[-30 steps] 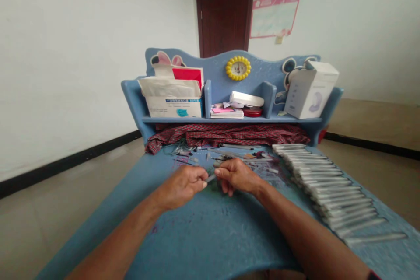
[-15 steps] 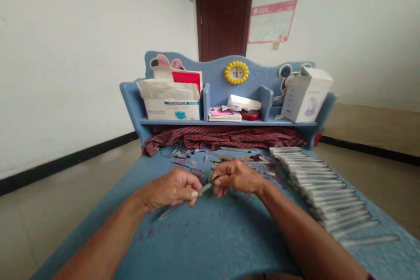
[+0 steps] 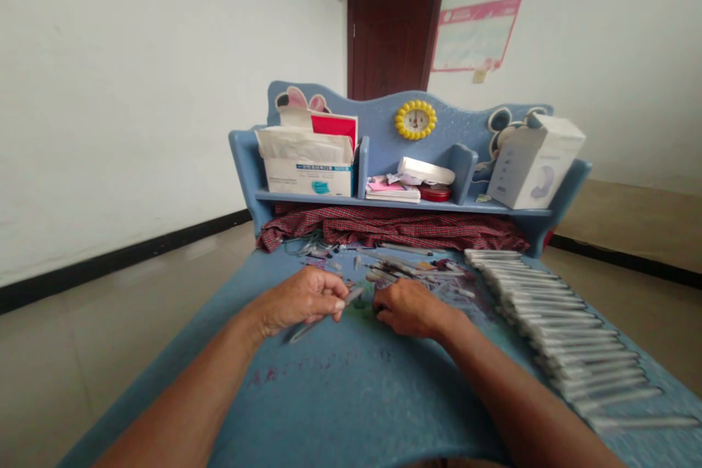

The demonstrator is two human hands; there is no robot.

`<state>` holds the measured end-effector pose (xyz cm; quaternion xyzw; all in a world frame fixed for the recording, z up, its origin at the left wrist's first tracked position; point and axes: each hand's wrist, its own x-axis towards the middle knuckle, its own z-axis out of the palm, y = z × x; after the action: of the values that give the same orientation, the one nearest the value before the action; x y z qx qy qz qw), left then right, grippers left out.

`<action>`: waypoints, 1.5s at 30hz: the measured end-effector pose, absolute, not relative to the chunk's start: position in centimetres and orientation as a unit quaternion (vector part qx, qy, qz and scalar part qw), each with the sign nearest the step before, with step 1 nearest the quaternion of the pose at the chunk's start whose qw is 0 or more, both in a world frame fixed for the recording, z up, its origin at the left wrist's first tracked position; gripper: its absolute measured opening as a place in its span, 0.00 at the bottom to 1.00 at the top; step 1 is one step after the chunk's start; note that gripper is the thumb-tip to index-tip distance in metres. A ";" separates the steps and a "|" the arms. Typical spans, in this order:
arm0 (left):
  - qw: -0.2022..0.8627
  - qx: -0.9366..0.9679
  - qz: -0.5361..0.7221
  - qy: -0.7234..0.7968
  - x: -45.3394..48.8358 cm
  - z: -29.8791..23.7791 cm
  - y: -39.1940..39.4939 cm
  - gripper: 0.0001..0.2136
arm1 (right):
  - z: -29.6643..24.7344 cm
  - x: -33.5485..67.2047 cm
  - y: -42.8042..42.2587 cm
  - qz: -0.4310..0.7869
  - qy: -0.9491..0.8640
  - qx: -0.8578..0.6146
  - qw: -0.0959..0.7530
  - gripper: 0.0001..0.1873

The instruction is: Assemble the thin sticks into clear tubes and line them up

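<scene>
My left hand (image 3: 307, 301) is closed around a translucent pen barrel (image 3: 354, 296). One end points up toward the right, and the other slants down under the fingers. To its right, my right hand (image 3: 411, 307) rests low over the desk with curled fingers, close to a heap of loose pen parts (image 3: 395, 268). Its fingertips are turned away, so anything pinched there is hidden. A long row of whitish pens (image 3: 570, 333) lies side by side on the right of the blue desk (image 3: 340, 402).
A blue shelf (image 3: 307, 198) at the back holds a mask box (image 3: 307, 174), a white carton (image 3: 534, 164) and a red tin (image 3: 435, 193). Beneath it lies bunched checked cloth (image 3: 395, 227). Thin strings and small parts are scattered before the cloth.
My right hand has drawn away from the pen barrel's end and lowered toward the loose parts. The left hand keeps its hold. The view has shifted, so the scene sits further right.
</scene>
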<state>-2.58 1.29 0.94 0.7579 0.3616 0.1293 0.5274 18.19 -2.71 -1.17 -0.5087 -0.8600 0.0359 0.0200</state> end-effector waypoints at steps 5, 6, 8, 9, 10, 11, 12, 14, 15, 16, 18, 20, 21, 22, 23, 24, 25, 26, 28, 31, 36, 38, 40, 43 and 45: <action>0.522 0.760 0.136 0.364 -2.4 0.9 1.2 0.09 | -1.4 18.3 -2.5 0.053 -0.858 -0.509 0.039 0.11; 0.521 0.759 0.137 0.366 -2.4 0.9 1.3 0.09 | -1.5 18.4 -2.4 0.057 -0.858 -0.508 0.044 0.11; 0.520 0.758 0.140 0.368 -2.4 0.9 1.3 0.09 | -1.6 18.5 -2.4 0.061 -0.858 -0.507 0.053 0.11; 0.519 0.758 0.143 0.369 -2.4 0.9 1.3 0.09 | -1.7 18.5 -2.4 0.062 -0.859 -0.505 0.056 0.11; 0.518 0.758 0.146 0.368 -2.4 0.9 1.4 0.10 | -1.7 18.5 -2.4 0.064 -0.860 -0.503 0.059 0.11; 0.516 0.759 0.148 0.369 -2.5 0.9 1.4 0.10 | -1.7 18.5 -2.4 0.070 -0.861 -0.500 0.061 0.10; 0.514 0.759 0.149 0.370 -2.5 0.9 1.4 0.10 | -1.6 18.6 -2.3 0.078 -0.862 -0.496 0.063 0.10; 0.511 0.761 0.148 0.372 -2.6 0.9 1.5 0.10 | -1.3 18.9 -2.1 0.085 -0.855 -0.507 0.069 0.11; 0.508 0.762 0.147 0.373 -2.7 0.9 1.6 0.11 | -1.1 19.3 -1.9 0.077 -0.839 -0.534 0.070 0.11; 0.506 0.764 0.148 0.373 -2.7 0.9 1.6 0.11 | -0.8 19.7 -1.6 0.060 -0.813 -0.575 0.070 0.12; 0.500 0.768 0.153 0.370 -2.8 1.0 1.7 0.11 | -0.4 21.1 -0.8 0.013 -0.741 -0.669 0.062 0.13; 0.496 0.770 0.160 0.368 -2.9 1.0 1.8 0.11 | -0.1 22.8 0.3 -0.017 -0.678 -0.733 0.053 0.14; 0.494 0.771 0.163 0.368 -2.9 1.0 1.8 0.11 | -0.1 23.7 0.8 -0.026 -0.655 -0.754 0.050 0.14; 0.493 0.771 0.164 0.369 -3.0 1.0 1.8 0.11 | -0.2 24.4 1.3 -0.030 -0.634 -0.771 0.046 0.14; 0.491 0.772 0.164 0.370 -3.0 1.0 1.8 0.11 | -0.3 25.1 1.8 -0.033 -0.615 -0.787 0.042 0.15; 0.490 0.772 0.164 0.370 -3.0 0.9 1.9 0.11 | -0.5 25.6 2.2 -0.033 -0.599 -0.799 0.039 0.15; 0.489 0.773 0.164 0.369 -3.1 0.8 1.9 0.11 | -0.7 26.0 2.6 -0.032 -0.587 -0.808 0.036 0.15; 0.488 0.774 0.165 0.368 -3.1 0.7 1.9 0.11 | -0.9 26.2 2.9 -0.030 -0.578 -0.814 0.036 0.15; 0.486 0.775 0.167 0.367 -3.2 0.6 2.0 0.11 | -1.2 26.3 3.2 -0.023 -0.570 -0.820 0.038 0.15; 0.482 0.777 0.168 0.369 -3.2 0.6 2.1 0.11 | -1.4 26.0 3.3 -0.011 -0.573 -0.818 0.047 0.16; 0.484 0.772 0.176 0.372 -3.2 0.8 1.9 0.11 | -0.6 25.2 2.8 0.011 -0.600 -0.796 0.082 0.13; 0.486 0.770 0.182 0.373 -3.2 0.8 1.8 0.11 | -0.2 24.4 2.2 0.029 -0.626 -0.773 0.097 0.10; 0.486 0.771 0.185 0.368 -3.2 0.7 1.7 0.10 | 0.1 23.3 1.2 0.093 -0.672 -0.723 0.127 0.09; 0.486 0.775 0.183 0.359 -3.1 0.6 1.5 0.10 | 0.3 21.4 -0.6 0.311 -0.733 -0.562 0.223 0.09; 0.487 0.779 0.174 0.354 -3.0 0.7 1.3 0.11 | 0.4 20.3 -1.7 0.420 -0.730 -0.467 0.270 0.10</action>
<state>-2.98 1.29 0.68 0.7789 0.3545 0.1739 0.4873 20.30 -1.67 0.38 -0.4669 -0.7300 0.4197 0.2699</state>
